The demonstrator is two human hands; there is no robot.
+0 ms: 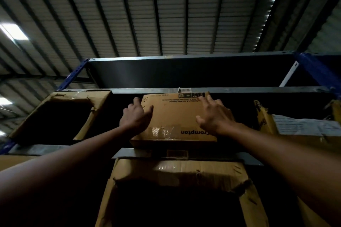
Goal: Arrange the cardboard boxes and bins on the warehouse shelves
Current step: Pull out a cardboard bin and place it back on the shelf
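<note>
A brown cardboard box (173,116) with upside-down printing sits on a high metal shelf (258,89), seen from below. My left hand (136,116) presses its left side, fingers curled around the edge. My right hand (215,116) lies flat against the box's right front face with fingers spread. Both arms reach upward. The box's lower front edge overhangs the shelf beam (129,153) slightly.
An open torn box (60,114) stands on the same shelf to the left, another box with a paper label (299,127) to the right. A large open box (177,186) fills the shelf below. Blue rack uprights (313,68) frame the bay under a corrugated roof.
</note>
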